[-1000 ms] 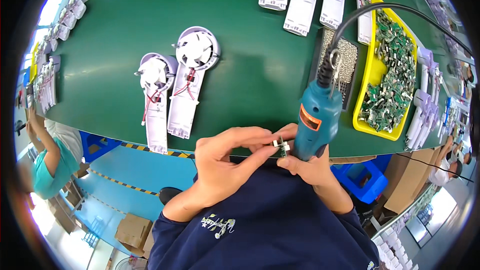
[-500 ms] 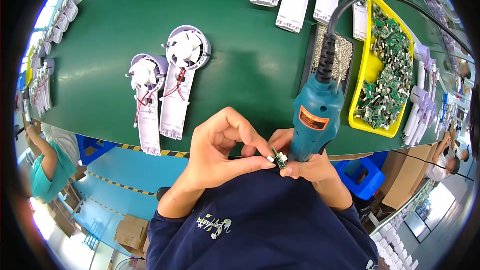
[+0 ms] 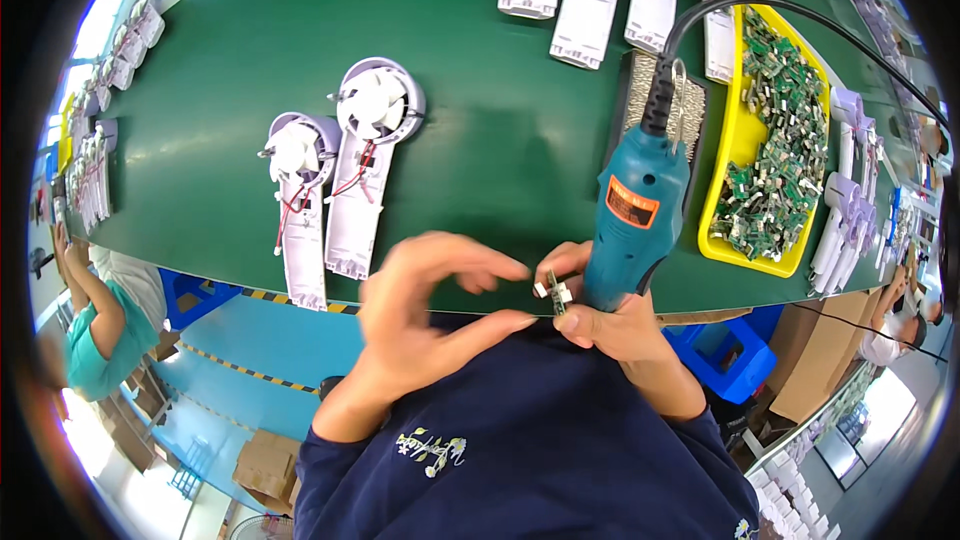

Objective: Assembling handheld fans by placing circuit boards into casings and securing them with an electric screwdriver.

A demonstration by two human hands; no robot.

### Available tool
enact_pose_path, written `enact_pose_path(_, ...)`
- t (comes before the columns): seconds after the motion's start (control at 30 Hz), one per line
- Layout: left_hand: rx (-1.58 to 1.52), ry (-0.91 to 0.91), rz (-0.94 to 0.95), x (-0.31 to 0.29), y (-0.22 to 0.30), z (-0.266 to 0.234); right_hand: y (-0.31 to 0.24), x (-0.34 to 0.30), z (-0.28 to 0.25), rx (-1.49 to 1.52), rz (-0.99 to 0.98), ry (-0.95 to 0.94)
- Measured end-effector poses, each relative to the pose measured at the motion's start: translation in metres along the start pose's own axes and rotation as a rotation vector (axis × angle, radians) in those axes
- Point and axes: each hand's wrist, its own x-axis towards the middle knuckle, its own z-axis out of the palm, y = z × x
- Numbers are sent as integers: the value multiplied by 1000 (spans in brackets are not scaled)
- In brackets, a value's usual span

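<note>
My right hand (image 3: 620, 325) pinches a small circuit board (image 3: 558, 298) with white connectors between thumb and finger. A teal electric screwdriver (image 3: 638, 208) with a black cable is also cradled in that hand, its lower end hidden by the palm. My left hand (image 3: 425, 305), somewhat blurred, holds nothing; its thumb and fingers are spread just left of the board. Two white fan housings (image 3: 358, 210) (image 3: 303, 240) with white fan blades and red and black wires lie on the green table beyond my left hand.
A yellow tray (image 3: 712, 230) heaped with green circuit boards stands at the right. Beside it sits a black box of small metal screws (image 3: 694, 105). More fan housings (image 3: 583, 30) lie at the far side of the green table (image 3: 480, 70). A blue stool (image 3: 735, 355) stands below the edge.
My left hand has let go of the circuit board and drawn back to the left, opening its fingers. The right hand keeps the board and screwdriver, the latter shifted slightly right.
</note>
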Motion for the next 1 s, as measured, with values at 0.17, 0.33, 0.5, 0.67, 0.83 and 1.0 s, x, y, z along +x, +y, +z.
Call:
enact_pose_path(0.17,1104,306,32,3,24,-31,-4,4,-2,-19,-46,27)
enact_pose_path(0.33,1302,136,-29,15,20,-37,-9,4,1,51,-78,44)
enact_pose_path(0.5,1331,147,107,31,15,-46,-4,0,-7,42,-55,31)
enact_pose_path(0.67,1151,-40,299,36,4,-31,-15,-7,-13,-68,-50,117)
enact_pose_path(0.83,911,10,302,20,-14,6,-30,-7,-10,-389,-112,241)
enact_pose_path(1.0,757,132,202,7,-18,10,-43,5,1,-577,-140,243)
